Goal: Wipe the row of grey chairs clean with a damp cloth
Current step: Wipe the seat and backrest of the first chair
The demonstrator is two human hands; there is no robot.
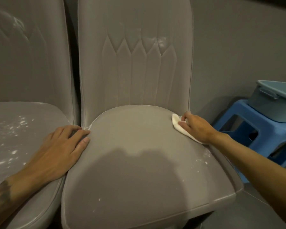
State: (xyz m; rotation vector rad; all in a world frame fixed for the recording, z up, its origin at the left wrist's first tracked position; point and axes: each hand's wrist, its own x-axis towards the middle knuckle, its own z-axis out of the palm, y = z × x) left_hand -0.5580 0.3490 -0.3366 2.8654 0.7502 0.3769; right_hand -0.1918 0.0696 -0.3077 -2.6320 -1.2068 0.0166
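A grey padded chair [139, 154] fills the middle of the view, its seat mostly free of dust except white specks near the right front edge. My right hand [196, 128] grips a white cloth [177, 123] at the seat's back right corner. My left hand [61, 149] lies flat with straight fingers on the seat's left edge, over the gap to the neighbouring chair. That second grey chair [20, 134] on the left has many white dust specks on its seat and smears on its backrest.
A blue plastic stool [261, 129] stands right of the chair, with a blue-grey basin [274, 103] on top. A grey wall [238, 47] rises behind. Grey floor shows at the lower right.
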